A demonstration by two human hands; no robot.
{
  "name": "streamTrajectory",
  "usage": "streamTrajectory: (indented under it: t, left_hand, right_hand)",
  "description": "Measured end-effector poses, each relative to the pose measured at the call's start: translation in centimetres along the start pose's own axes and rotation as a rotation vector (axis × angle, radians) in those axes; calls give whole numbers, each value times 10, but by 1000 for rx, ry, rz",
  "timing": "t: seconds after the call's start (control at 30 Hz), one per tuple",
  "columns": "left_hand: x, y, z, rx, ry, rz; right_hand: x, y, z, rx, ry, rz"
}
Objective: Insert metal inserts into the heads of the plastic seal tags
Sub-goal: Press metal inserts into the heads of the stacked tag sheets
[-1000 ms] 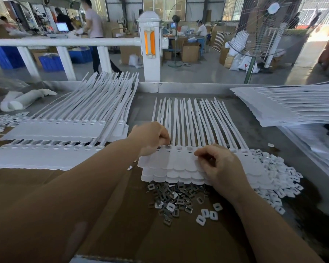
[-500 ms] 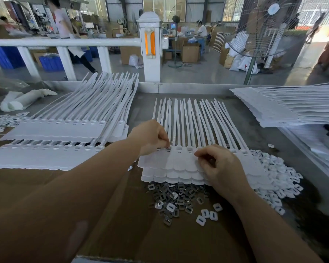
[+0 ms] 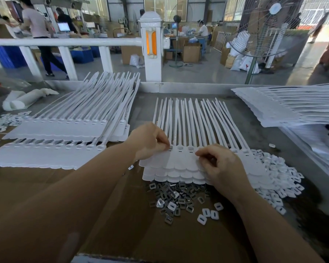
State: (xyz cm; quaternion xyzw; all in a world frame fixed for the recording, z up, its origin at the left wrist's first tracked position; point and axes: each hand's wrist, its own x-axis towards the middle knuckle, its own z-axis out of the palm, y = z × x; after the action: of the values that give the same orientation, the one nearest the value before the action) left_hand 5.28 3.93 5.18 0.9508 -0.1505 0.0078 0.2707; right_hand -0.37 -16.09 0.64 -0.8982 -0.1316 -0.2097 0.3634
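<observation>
Under both hands' curled, pinching fingers point(image 3: 165, 144), seal tags point(image 3: 180, 158) with tails pointing away.

bright daylight, far windows | glare top right | edges bowed | forearms soft

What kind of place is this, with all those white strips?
Probably a factory or assembly workshop. Stacks of long white plastic seal tags cover the workbench, a heap of small grey metal inserts lies beside them, and behind the white railing stand brown cardboard boxes and a big pedestal fan.
</observation>
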Motion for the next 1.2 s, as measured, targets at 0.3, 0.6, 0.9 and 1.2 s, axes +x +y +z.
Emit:
streamTrajectory:
  t: [0.3,0.6,0.9,1.2]
  left_hand:
    - [-28,30,13,-37,-143,173]
    - [-45,43,31,44,-249,311]
    - [-49,43,34,116,-160,338]
    - [-50,26,20,-49,-97,120]
  right_hand:
    - [0,-1,-1,-7,-2,-3]
    - [0,-3,-2,-10,-14,4]
    - [0,-3,-3,21,52,-3]
    - [0,0,-4,-66,247,-27]
